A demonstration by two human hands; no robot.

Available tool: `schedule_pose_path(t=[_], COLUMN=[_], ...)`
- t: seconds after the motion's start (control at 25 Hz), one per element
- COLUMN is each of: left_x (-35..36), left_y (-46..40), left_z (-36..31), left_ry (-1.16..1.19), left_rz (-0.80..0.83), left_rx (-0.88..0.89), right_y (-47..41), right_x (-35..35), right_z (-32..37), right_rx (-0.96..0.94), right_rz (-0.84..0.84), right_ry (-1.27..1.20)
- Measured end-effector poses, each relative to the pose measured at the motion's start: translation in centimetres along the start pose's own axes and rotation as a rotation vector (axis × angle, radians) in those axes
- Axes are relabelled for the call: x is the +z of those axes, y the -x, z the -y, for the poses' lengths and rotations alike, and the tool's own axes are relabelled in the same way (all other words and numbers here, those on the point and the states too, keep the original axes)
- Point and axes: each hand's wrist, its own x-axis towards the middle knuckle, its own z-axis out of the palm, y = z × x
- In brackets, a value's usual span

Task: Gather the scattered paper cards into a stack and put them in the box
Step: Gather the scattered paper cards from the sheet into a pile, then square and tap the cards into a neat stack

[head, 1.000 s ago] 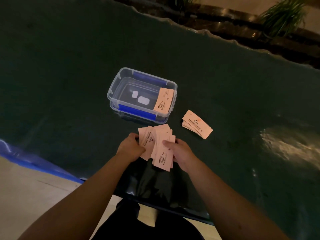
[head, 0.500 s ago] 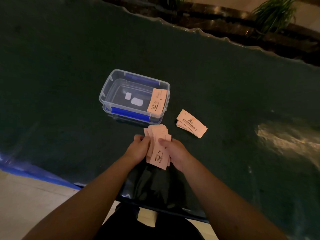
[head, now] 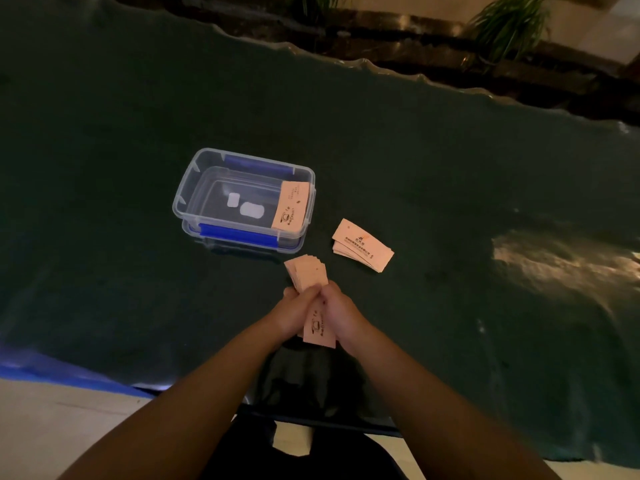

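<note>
At lower centre, a card stack [head: 309, 278] was clasped between left hand [head: 294, 311] and right hand [head: 341, 315], long axis pointing up-frame; box [head: 214, 159] lay up-left, nearer the left.

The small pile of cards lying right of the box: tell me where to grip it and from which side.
Pinch the pile of cards across its two long edges, coming from above with the right hand. It lies flat on the green cloth, slightly fanned and angled, clear of the box, so squeezing the long edges should square it.
</note>
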Motion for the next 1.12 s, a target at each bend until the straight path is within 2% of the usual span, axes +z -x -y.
schedule_pose_path(t=[0.12, 0.24, 0.36, 0.44, 0.6, 0.88, 1.0, 1.12], left_x=[0.0, 0.7, 2.1, 2.9, 3.2, 0.9, 0.1, 0.4], left_y=[0.3, 1.0, 1.3, 1.5, 1.8, 0.9, 0.2, -0.6], left_z=[-0.1, -0.7, -1.2, -1.5, -1.9, -3.5, -5.2, -7.6], left_ry=[0.118, 0.383, 0.592, 0.666, 0.678, 0.514, 0.366, 0.115], left_rz=[-0.011, -0.031, -0.017, 0.037, 0.141, 0.267, 0.217, 0.148], left_rx=[-0.029, -0.051, 0.054, 0.119, 0.15, 0.24, 0.236, 0.224], right_y=[0.5, 1.4, 2.9, 3.9, 3.9, 3.5, 3.1, 2.6], right_x=[-1.6, -2.8, -3.2, -3.2, -4.0, -7.7, -9.5, -10.6], right_z=[-0.9, -1.8, -3.1, -3.7, -3.7, -3.1, -2.4, -1.5], right_rx=[-0.046, -0.027, -0.07, -0.137, -0.196, -0.208, -0.176, -0.179], right_rz=[0.067, 0.039, 0.061, 0.07, -0.028, 0.003, -0.006, -0.043], right_ry=[-0.1, -0.457, -0.879, -1.018, -0.935, -0.809, -0.764, -0.711])
